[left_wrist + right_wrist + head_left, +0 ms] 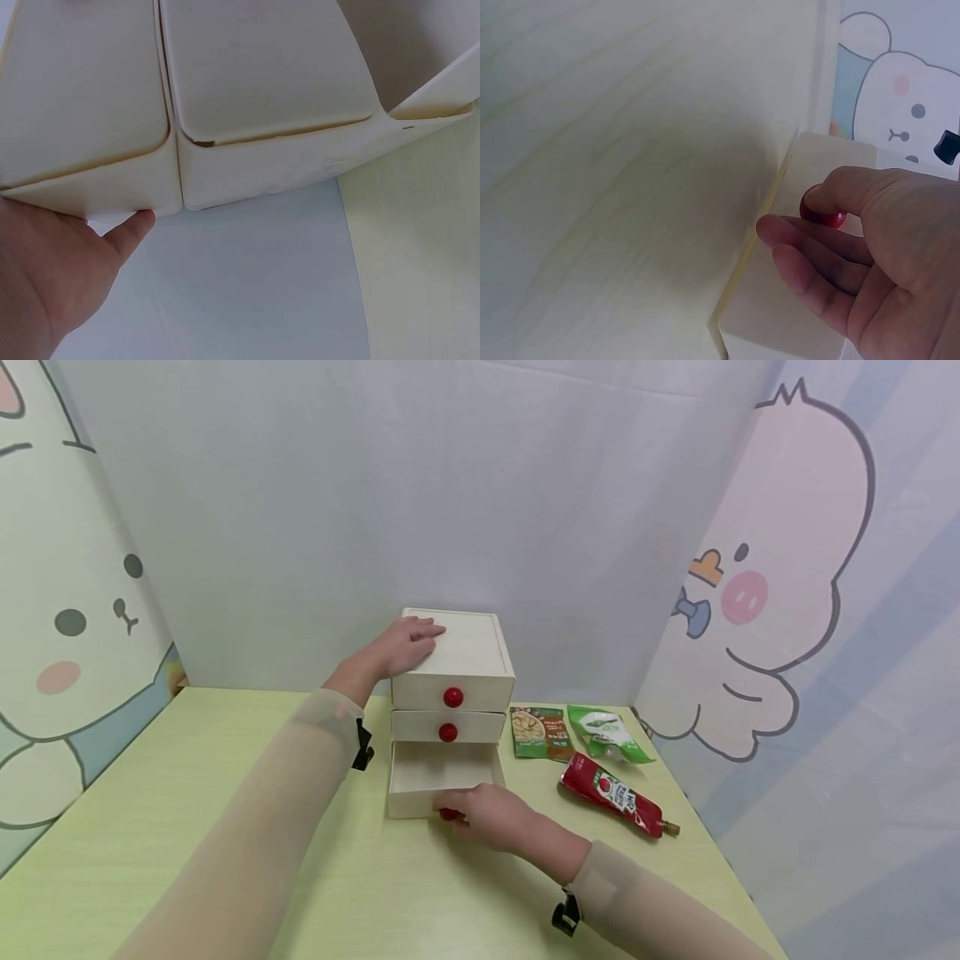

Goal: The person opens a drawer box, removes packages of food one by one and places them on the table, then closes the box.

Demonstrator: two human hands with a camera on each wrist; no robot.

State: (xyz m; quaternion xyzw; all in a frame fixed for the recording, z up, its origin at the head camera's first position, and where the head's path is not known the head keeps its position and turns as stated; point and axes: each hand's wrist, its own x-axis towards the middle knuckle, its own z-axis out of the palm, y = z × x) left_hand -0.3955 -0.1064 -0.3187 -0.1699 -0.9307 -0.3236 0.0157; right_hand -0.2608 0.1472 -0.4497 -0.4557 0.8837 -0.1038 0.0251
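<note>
A small cream drawer cabinet with three drawers stands on the table, each drawer with a red knob. My left hand rests on the left edge of its top, fingers stretched over the surface. In the left wrist view, the thumb lies against the cabinet's side. The bottom drawer is pulled out, its inside showing. My right hand pinches that drawer's red knob between thumb and fingers, with the other fingers loosely curled below. The upper two drawers are in the cabinet.
Right of the cabinet lie a brown-green food packet, a green-and-white bag and a red ketchup pouch with a gold cap. A pale curtain hangs behind the table, with cartoon-printed panels at both sides.
</note>
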